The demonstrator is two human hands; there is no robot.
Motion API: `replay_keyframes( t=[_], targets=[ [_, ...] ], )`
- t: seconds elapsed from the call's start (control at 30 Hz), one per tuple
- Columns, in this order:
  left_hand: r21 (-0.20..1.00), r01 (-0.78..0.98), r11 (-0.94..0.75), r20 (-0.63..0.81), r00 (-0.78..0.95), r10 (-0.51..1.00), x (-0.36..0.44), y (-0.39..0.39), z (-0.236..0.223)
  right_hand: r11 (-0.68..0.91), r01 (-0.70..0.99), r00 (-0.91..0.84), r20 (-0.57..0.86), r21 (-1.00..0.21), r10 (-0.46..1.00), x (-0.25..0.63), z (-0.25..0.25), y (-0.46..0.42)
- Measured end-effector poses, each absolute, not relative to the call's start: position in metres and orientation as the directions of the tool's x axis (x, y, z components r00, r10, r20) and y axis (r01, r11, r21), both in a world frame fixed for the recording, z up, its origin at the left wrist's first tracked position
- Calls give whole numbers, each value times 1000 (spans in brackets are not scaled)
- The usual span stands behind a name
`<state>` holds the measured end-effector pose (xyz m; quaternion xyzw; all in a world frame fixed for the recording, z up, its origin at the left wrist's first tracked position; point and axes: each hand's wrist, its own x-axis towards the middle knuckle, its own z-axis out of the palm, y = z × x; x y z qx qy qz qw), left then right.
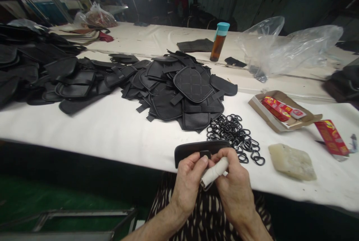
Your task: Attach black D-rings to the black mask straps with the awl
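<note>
At the table's front edge, both hands are on a black padded leather piece [200, 147] with piped edging. My left hand [189, 177] is closed, thumb and fingers pinching a short black strap [205, 154] on it. My right hand [234, 179] is also closed, its fingertips meeting the piece beside the strap. Across the right fingers lies a white wrapped cylinder [214, 172]; whether it is a covered finger or a handle I cannot tell. Just beyond the hands is a heap of black metal D-rings [231, 130].
Many similar black pieces [165, 102] are piled ahead and to the left. To the right lie a yellowish block [291, 161], an opened cardboard box [260, 116] with red packets, and another red packet [332, 138]. Farther back are a blue-capped bottle [218, 45] and clear plastic bags [297, 48].
</note>
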<state>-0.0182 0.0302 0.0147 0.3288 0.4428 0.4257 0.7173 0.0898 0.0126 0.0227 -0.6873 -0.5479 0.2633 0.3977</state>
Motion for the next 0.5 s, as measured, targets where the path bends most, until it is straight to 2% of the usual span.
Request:
replay_keyframes(
  t=[0.5],
  targets=[
    [825,-345,448,-398,207,894,-17,30,12,-93,566,234,52,-819,971,88,26,13]
  ],
)
